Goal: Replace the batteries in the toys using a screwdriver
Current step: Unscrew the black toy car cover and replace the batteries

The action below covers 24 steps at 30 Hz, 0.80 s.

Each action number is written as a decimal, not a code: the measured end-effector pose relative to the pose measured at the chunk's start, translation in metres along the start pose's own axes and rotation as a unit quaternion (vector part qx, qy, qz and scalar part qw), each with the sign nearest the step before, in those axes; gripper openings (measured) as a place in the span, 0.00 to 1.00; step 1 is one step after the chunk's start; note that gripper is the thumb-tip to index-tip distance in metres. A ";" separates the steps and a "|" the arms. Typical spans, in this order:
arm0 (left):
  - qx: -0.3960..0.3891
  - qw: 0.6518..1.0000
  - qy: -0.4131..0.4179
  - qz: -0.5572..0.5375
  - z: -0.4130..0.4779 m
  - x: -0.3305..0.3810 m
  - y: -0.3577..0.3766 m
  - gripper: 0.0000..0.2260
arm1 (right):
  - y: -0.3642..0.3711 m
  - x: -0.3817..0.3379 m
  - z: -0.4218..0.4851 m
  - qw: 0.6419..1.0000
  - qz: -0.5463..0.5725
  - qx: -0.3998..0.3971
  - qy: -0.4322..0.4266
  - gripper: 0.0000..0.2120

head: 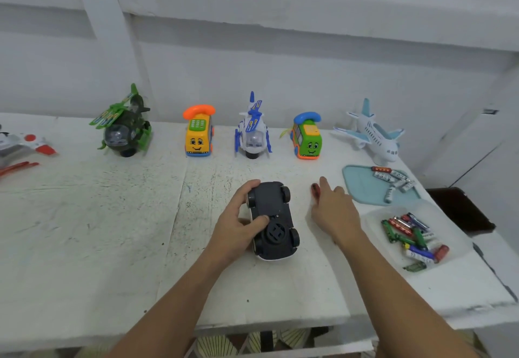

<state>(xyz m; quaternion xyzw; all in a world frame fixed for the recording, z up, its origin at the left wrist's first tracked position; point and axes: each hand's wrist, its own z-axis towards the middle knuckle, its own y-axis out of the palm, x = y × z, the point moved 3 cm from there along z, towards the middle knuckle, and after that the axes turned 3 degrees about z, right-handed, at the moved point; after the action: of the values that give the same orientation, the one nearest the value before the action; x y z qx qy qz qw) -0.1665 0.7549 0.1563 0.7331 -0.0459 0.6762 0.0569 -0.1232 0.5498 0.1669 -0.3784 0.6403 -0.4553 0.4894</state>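
A toy car (272,217) lies upside down on the white table (112,231), its dark underside and round speaker grille facing up. My left hand (238,225) grips its left side, thumb pressed on the underside. Just right of the car lies a red-handled screwdriver (314,189). My right hand (335,211) covers most of it, with fingers stretched out over the handle. I cannot tell whether the fingers touch it. A light blue tray (362,189) holds several silver batteries (396,180). A clear tray (460,234) nearer me holds several mixed coloured batteries (412,237).
Toys line the back of the table: a green helicopter (125,130), a yellow phone bus (198,135), a blue-white helicopter (252,130), a green phone bus (307,138) and a white plane (373,133). A red-white toy (25,147) sits at far left. The table's right edge lies beside the trays.
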 end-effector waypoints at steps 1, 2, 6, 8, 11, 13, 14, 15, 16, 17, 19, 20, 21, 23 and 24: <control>0.000 1.000 -0.001 -0.002 0.000 -0.001 0.000 0.27 | 0.000 0.000 0.001 1.000 0.000 -0.009 -0.002 0.18; 0.001 1.000 -0.002 -0.002 0.000 -0.001 0.000 0.27 | -0.001 -0.001 0.001 1.000 -0.008 -0.018 -0.009 0.17; 0.007 1.000 -0.003 0.010 0.001 -0.005 -0.001 0.27 | -0.011 -0.005 -0.003 0.999 0.005 0.003 -0.049 0.21; 0.009 1.000 -0.004 0.008 0.002 -0.006 -0.001 0.27 | -0.024 -0.011 -0.009 0.984 0.125 0.082 -0.095 0.24; 0.011 1.000 -0.006 -0.001 0.003 -0.007 -0.002 0.27 | -0.048 -0.022 -0.029 0.896 0.373 0.183 -0.154 0.30; 0.014 1.000 -0.006 -0.002 0.004 -0.008 -0.002 0.27 | -0.055 -0.029 -0.045 0.830 0.493 0.197 -0.174 0.31; 0.015 1.000 -0.005 0.000 0.004 -0.008 -0.002 0.27 | -0.056 -0.033 -0.051 0.810 0.521 0.196 -0.184 0.31; 0.017 1.000 -0.005 0.001 0.005 -0.008 -0.002 0.27 | -0.055 -0.037 -0.056 0.801 0.532 0.194 -0.194 0.31; 0.020 1.000 -0.006 0.003 0.005 -0.008 -0.001 0.26 | -0.052 -0.040 -0.060 0.799 0.532 0.191 -0.203 0.31; 0.022 1.000 -0.007 0.004 0.005 -0.008 -0.001 0.26 | -0.048 -0.043 -0.062 0.802 0.528 0.186 -0.209 0.32; 0.024 1.000 -0.009 0.004 0.006 -0.008 0.000 0.26 | -0.040 -0.044 -0.064 0.810 0.516 0.179 -0.214 0.33; 0.024 1.000 -0.011 0.004 0.007 -0.008 0.000 0.26 | -0.037 -0.045 -0.064 0.814 0.510 0.181 -0.213 0.34; 0.025 1.000 -0.011 0.003 0.007 -0.009 0.000 0.26 | -0.035 -0.044 -0.064 0.814 0.509 0.183 -0.212 0.34; 0.026 1.000 -0.008 0.007 0.008 -0.009 -0.001 0.26 | -0.033 -0.044 -0.064 0.812 0.512 0.188 -0.209 0.35; 0.025 1.000 -0.006 0.009 0.008 -0.009 -0.001 0.25 | -0.033 -0.043 -0.064 0.811 0.512 0.191 -0.209 0.34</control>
<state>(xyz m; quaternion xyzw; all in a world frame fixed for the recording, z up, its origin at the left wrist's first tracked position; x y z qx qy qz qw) -0.1594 0.7545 0.1465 0.7381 -0.0355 0.6730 0.0324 -0.1739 0.5936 0.2174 0.0189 0.5243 -0.1621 0.8357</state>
